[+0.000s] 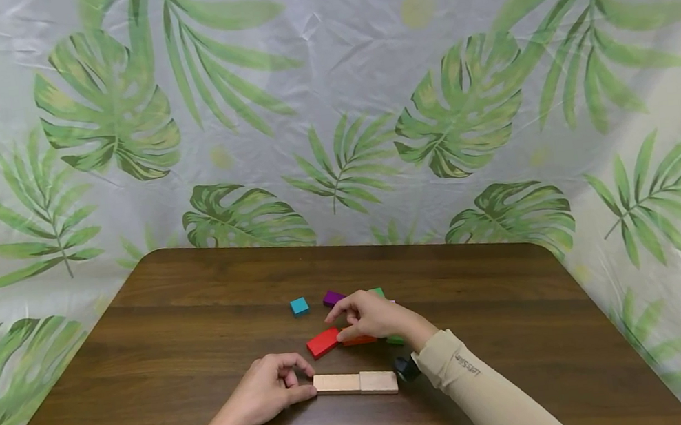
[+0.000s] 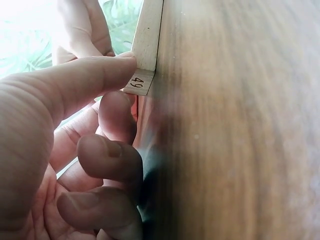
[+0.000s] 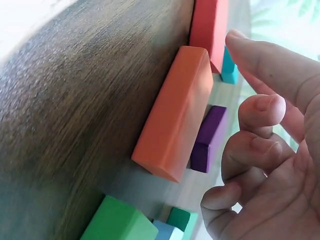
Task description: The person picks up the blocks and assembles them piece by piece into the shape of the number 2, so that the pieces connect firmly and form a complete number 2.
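Observation:
Two plain wooden blocks lie end to end on the table, a left one (image 1: 336, 383) and a right one (image 1: 378, 382). My left hand (image 1: 272, 389) pinches the left block's outer end between thumb and index finger; that end face reads 49 in the left wrist view. Over the coloured blocks hovers my right hand (image 1: 373, 316), fingers loosely bent, holding nothing. Its thumb tip is close to a red block (image 1: 323, 343); whether they touch, I cannot tell. Beside the red one lies an orange block (image 3: 172, 115), partly hidden by the hand in the head view.
Behind the right hand are a purple block (image 1: 333, 298) and a cyan block (image 1: 299, 306). Green blocks (image 1: 395, 340) and a bluish one (image 3: 167, 231) lie near the right wrist. A leaf-patterned cloth (image 1: 366, 217) hangs beyond the brown table (image 1: 199, 290).

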Demonstrator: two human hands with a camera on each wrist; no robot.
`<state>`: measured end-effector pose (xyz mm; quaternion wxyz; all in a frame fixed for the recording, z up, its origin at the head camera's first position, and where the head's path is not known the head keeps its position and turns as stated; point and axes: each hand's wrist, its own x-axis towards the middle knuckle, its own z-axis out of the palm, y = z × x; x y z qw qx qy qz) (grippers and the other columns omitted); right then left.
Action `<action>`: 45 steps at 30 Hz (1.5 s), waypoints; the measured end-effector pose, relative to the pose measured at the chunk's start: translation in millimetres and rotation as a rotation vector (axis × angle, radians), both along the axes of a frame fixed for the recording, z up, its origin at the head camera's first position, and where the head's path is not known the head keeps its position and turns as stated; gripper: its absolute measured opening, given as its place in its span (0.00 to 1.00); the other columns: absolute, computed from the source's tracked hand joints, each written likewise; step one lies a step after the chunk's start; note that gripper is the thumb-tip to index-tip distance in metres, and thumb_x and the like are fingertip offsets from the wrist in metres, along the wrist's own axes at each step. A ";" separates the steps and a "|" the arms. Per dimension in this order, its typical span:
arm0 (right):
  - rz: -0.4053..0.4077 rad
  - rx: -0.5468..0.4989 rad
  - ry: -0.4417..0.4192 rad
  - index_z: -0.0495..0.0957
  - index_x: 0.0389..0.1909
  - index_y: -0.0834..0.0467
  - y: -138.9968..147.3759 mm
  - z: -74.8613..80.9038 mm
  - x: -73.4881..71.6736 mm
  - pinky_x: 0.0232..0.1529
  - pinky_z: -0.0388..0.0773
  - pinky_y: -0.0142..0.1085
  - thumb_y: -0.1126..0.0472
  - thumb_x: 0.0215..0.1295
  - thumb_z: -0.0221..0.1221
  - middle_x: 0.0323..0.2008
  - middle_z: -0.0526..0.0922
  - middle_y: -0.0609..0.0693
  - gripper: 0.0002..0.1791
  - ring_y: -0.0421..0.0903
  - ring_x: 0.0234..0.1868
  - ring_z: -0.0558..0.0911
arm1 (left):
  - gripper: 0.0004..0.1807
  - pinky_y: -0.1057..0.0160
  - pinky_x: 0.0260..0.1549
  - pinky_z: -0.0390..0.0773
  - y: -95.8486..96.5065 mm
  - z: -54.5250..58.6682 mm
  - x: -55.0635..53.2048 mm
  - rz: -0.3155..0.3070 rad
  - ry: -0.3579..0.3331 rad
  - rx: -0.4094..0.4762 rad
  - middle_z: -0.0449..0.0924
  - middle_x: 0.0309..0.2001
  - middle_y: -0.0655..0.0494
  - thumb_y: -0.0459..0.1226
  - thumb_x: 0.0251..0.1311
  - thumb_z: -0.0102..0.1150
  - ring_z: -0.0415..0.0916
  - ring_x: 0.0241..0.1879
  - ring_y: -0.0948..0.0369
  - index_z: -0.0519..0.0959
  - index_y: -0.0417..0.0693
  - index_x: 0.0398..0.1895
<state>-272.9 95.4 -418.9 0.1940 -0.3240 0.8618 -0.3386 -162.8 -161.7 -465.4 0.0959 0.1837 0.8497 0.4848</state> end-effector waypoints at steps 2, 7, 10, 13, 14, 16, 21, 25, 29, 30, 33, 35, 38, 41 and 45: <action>0.004 0.000 -0.004 0.87 0.55 0.61 -1.3 -1.2 -0.9 0.28 0.60 0.29 0.63 0.68 0.72 0.17 0.60 0.42 0.16 0.38 0.21 0.57 | 0.09 0.70 0.20 0.65 0.4 0.1 -0.1 0.002 0.003 -0.006 0.76 0.20 0.65 0.43 0.62 0.78 0.66 0.18 0.72 0.87 0.54 0.41; 0.002 0.001 -0.023 0.87 0.56 0.62 -3.1 -2.3 -2.2 0.27 0.59 0.29 0.63 0.68 0.72 0.16 0.60 0.42 0.17 0.39 0.20 0.57 | 0.10 0.70 0.20 0.64 0.3 0.0 -0.2 -0.001 0.004 -0.007 0.76 0.19 0.65 0.43 0.62 0.78 0.66 0.18 0.72 0.87 0.54 0.41; 0.002 0.002 -0.026 0.87 0.56 0.62 -3.5 -3.0 -3.1 0.26 0.58 0.29 0.63 0.69 0.72 0.16 0.59 0.42 0.17 0.39 0.19 0.56 | 0.10 0.69 0.19 0.64 0.0 -0.4 0.0 -0.006 0.008 0.004 0.76 0.20 0.63 0.42 0.62 0.78 0.66 0.17 0.72 0.87 0.52 0.41; -0.001 0.002 -0.023 0.87 0.56 0.62 -3.9 -4.2 -4.4 0.26 0.58 0.29 0.63 0.69 0.72 0.15 0.60 0.42 0.16 0.39 0.19 0.56 | 0.09 0.69 0.19 0.64 -0.2 -0.9 -0.3 -0.005 0.006 0.008 0.76 0.20 0.63 0.42 0.62 0.78 0.66 0.17 0.72 0.87 0.53 0.41; -0.002 0.002 -0.022 0.87 0.56 0.62 -4.0 -4.7 -4.9 0.26 0.57 0.29 0.63 0.69 0.72 0.15 0.59 0.42 0.16 0.39 0.19 0.56 | 0.09 0.70 0.19 0.64 -0.2 -0.9 -0.4 -0.004 0.004 0.008 0.76 0.20 0.64 0.42 0.62 0.78 0.66 0.17 0.72 0.87 0.53 0.41; -0.004 0.004 -0.020 0.87 0.55 0.62 -4.2 -5.9 -5.6 0.25 0.57 0.29 0.62 0.69 0.72 0.15 0.59 0.41 0.16 0.38 0.19 0.55 | 0.09 0.70 0.19 0.64 -0.2 -1.0 -0.6 -0.001 0.000 0.006 0.76 0.19 0.65 0.43 0.62 0.78 0.66 0.17 0.72 0.87 0.53 0.41; -0.005 0.011 -0.022 0.87 0.55 0.61 -4.1 -7.6 -6.2 0.25 0.56 0.29 0.63 0.70 0.71 0.15 0.59 0.41 0.15 0.38 0.19 0.55 | 0.09 0.70 0.19 0.64 0.1 -1.5 -0.5 0.003 0.003 0.005 0.76 0.19 0.64 0.43 0.62 0.78 0.66 0.17 0.72 0.87 0.53 0.41; -0.008 0.017 -0.023 0.88 0.53 0.60 -4.2 -7.6 -6.1 0.26 0.57 0.29 0.62 0.69 0.72 0.15 0.59 0.41 0.14 0.38 0.19 0.56 | 0.09 0.69 0.19 0.64 0.3 -0.9 -0.1 0.005 0.006 0.001 0.77 0.19 0.63 0.43 0.62 0.78 0.66 0.17 0.72 0.87 0.53 0.41; -0.018 0.028 -0.020 0.88 0.52 0.58 -3.7 -8.6 -6.3 0.26 0.57 0.29 0.61 0.69 0.72 0.16 0.60 0.41 0.12 0.39 0.20 0.56 | 0.09 0.70 0.19 0.64 0.5 0.8 0.0 0.010 0.003 -0.007 0.76 0.19 0.65 0.43 0.62 0.78 0.66 0.17 0.72 0.87 0.54 0.40; -0.020 0.032 -0.019 0.89 0.51 0.58 -3.6 -8.7 -6.3 0.26 0.57 0.29 0.61 0.69 0.72 0.16 0.60 0.41 0.12 0.39 0.20 0.56 | 0.09 0.70 0.19 0.64 0.5 1.0 0.0 0.011 0.003 -0.009 0.76 0.19 0.65 0.44 0.61 0.78 0.66 0.17 0.72 0.87 0.55 0.40; -0.025 0.043 -0.015 0.89 0.51 0.57 -3.6 -8.5 -5.8 0.26 0.57 0.30 0.60 0.70 0.72 0.16 0.60 0.42 0.11 0.39 0.20 0.56 | 0.09 0.70 0.19 0.64 0.2 1.7 0.1 0.011 0.006 -0.015 0.76 0.19 0.66 0.44 0.61 0.78 0.66 0.17 0.73 0.87 0.55 0.40; -0.026 0.046 -0.012 0.89 0.51 0.57 -3.6 -7.9 -5.0 0.26 0.58 0.30 0.60 0.70 0.72 0.16 0.60 0.42 0.11 0.39 0.19 0.56 | 0.09 0.70 0.19 0.64 -0.1 1.8 0.1 0.010 0.011 -0.016 0.76 0.19 0.66 0.44 0.61 0.78 0.66 0.17 0.73 0.87 0.55 0.40; -0.025 0.049 -0.002 0.88 0.51 0.57 -2.9 -6.9 -4.2 0.26 0.58 0.30 0.61 0.70 0.72 0.16 0.60 0.42 0.12 0.39 0.19 0.57 | 0.10 0.70 0.20 0.65 -0.3 2.2 0.3 0.009 0.013 -0.017 0.76 0.19 0.66 0.45 0.61 0.78 0.66 0.17 0.73 0.87 0.55 0.40; -0.026 0.053 0.003 0.87 0.51 0.58 -1.8 -6.0 -3.3 0.26 0.59 0.30 0.61 0.70 0.71 0.15 0.60 0.42 0.12 0.39 0.19 0.57 | 0.10 0.70 0.20 0.65 -0.3 2.0 0.5 0.010 0.017 -0.020 0.77 0.20 0.65 0.45 0.61 0.78 0.66 0.17 0.73 0.87 0.55 0.40; -0.029 0.058 0.008 0.88 0.51 0.58 -0.2 -5.6 -2.4 0.27 0.59 0.30 0.61 0.70 0.71 0.15 0.60 0.41 0.11 0.39 0.19 0.57 | 0.10 0.69 0.20 0.65 -0.3 1.4 1.4 0.010 0.022 -0.013 0.77 0.20 0.64 0.44 0.60 0.79 0.66 0.17 0.72 0.87 0.54 0.40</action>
